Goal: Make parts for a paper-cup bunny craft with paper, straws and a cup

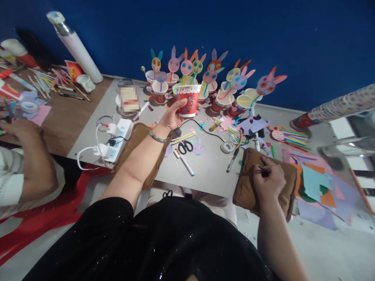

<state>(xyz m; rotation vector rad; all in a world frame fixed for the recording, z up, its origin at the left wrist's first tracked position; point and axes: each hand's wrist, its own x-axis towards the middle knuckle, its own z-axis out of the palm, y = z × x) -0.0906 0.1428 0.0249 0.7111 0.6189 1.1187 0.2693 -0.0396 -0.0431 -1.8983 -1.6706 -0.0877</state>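
My left hand is closed around a red paper cup with a white patterned rim, lifted upright in front of a group of similar cups. Across the desk, my right hand rests on a brown cushion. Its fingers are curled around a small dark thing that I cannot make out. Black-handled scissors, a white marker, a purple paper rabbit face and a tape roll lie between my arms. A second brown cushion is under my left forearm.
Several cups with paper rabbits on sticks stand along the blue wall. A power strip with cables is at left, coloured paper and stacked cups at right. Another person's hand works at far left near a thermos.
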